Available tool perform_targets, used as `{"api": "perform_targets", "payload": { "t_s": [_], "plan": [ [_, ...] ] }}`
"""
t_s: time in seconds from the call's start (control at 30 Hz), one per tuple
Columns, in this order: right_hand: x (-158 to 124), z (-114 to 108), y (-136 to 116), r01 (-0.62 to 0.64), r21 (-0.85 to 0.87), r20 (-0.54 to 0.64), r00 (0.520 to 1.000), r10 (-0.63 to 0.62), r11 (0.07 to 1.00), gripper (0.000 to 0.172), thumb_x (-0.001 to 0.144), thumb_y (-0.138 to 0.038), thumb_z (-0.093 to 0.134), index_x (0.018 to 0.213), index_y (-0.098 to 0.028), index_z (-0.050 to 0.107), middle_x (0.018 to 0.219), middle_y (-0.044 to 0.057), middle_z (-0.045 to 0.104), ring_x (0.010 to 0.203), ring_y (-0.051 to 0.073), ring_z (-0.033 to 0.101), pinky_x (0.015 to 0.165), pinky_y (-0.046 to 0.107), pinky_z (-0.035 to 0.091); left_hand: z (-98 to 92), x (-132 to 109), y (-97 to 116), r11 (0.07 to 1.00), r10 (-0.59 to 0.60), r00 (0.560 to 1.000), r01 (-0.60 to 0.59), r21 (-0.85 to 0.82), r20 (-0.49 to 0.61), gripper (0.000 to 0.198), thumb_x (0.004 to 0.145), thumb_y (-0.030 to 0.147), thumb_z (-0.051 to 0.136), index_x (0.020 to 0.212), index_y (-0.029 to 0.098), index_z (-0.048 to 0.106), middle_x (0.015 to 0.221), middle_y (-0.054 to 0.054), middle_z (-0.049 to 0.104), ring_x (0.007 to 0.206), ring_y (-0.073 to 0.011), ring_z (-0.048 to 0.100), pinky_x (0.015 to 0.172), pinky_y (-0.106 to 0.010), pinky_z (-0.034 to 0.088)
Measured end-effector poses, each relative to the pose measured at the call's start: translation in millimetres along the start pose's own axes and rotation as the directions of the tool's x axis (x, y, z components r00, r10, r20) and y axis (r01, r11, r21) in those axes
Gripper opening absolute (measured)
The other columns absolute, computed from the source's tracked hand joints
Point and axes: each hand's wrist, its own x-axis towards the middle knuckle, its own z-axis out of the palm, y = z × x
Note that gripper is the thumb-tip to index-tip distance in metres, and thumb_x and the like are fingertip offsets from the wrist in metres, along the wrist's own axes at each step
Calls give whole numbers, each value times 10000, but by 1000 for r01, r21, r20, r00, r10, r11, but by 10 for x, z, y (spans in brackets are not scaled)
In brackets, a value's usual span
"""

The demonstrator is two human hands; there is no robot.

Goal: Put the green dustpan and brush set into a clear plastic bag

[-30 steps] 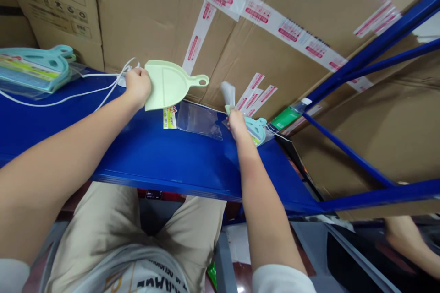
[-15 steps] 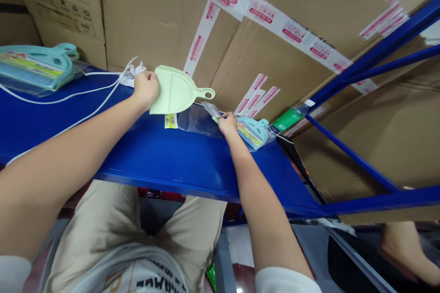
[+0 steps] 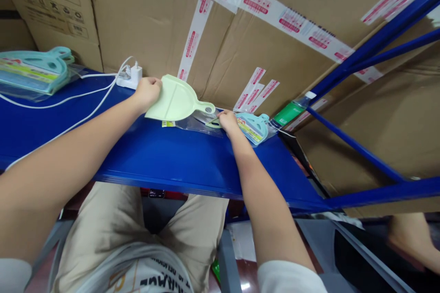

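Note:
My left hand point(image 3: 147, 94) is closed on the wide edge of a pale green dustpan point(image 3: 175, 100), which is tilted above the blue shelf with its looped handle toward the right. My right hand point(image 3: 227, 120) is closed in a pinch on a small pale green brush point(image 3: 213, 124), just beyond the dustpan's handle; much of the brush is hidden. Under the dustpan lies a clear plastic bag point(image 3: 197, 127) with a yellow label point(image 3: 168, 124). Right beside my right hand is a bagged light blue dustpan set point(image 3: 253, 127).
Another bagged blue dustpan set point(image 3: 34, 71) lies at the left of the blue shelf point(image 3: 172, 160). White cables run from a power strip point(image 3: 130, 78). A green-labelled bottle point(image 3: 292, 111) leans at the right. Taped cardboard boxes point(image 3: 144, 23) stand behind. Another person's arm point(image 3: 412, 238) shows lower right.
The dustpan has tipped and come lower, its handle now close to my right hand. The brush in my right hand shows more clearly beside the plastic bag.

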Motion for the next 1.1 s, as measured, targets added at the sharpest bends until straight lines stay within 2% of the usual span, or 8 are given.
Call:
{"api": "perform_targets", "payload": {
  "t_s": [0.17,0.27,0.4,0.57,0.73,0.9,1.0,1.1],
  "plan": [
    [-36,-127,-152,77,198,-89,994,-60,977,301,909,-478,497,745,-254,615,846,56,716,891,243,667,860,379,537,38,-71,11,996,-19,995,9,91,100,260,940,192,496,882,180,749,824,-57,699,905,-221,690,921,-355,566],
    [-194,-134,-330,168,287,72,978,-197,943,349,940,-551,509,806,-244,606,801,18,679,722,181,627,726,316,514,43,-98,24,987,-86,987,66,145,138,269,942,193,498,964,162,765,898,-94,740,901,-237,714,876,-362,582],
    [-393,-80,-468,237,188,316,904,-287,953,253,894,-459,602,798,-228,636,673,-35,590,620,150,531,640,282,437,33,-148,65,957,-176,962,118,263,207,318,915,167,519,1118,134,762,1129,-164,784,996,-271,749,858,-351,589],
    [-477,-11,-507,261,72,480,837,-263,963,250,893,-402,605,737,-212,652,553,-59,484,555,135,436,581,276,351,0,-184,84,808,-129,955,-54,587,266,594,902,280,595,1464,89,570,1410,-227,693,1303,-332,665,1028,-363,528],
    [-451,-102,-515,250,47,449,860,-243,967,234,874,-403,639,741,-214,674,640,-21,630,602,151,549,619,282,420,-51,-230,142,590,-134,926,-212,779,353,716,913,483,563,1520,106,516,1362,-233,721,1206,-362,718,1001,-398,528],
    [-298,-314,-357,218,-155,215,959,-183,964,143,846,-326,651,746,-225,671,794,33,744,773,207,672,754,332,520,-64,-260,170,538,-231,879,-241,808,416,836,791,687,654,1419,134,660,1138,-202,809,869,-341,795,849,-372,572],
    [-274,-334,-289,201,-305,189,971,-148,931,24,799,-238,682,778,-230,676,892,47,777,896,226,712,854,339,532,-66,-251,157,505,-214,889,-255,825,405,861,748,714,692,1414,169,678,1151,-189,810,1029,-376,779,914,-383,565],
    [-314,-276,-305,170,-426,221,972,-80,889,82,777,-217,712,854,-235,694,978,62,789,966,249,726,879,337,526,-77,-247,155,453,-159,906,-286,844,392,770,824,639,639,1429,162,664,1332,-210,748,1278,-416,676,1029,-434,527]
  ]
}}
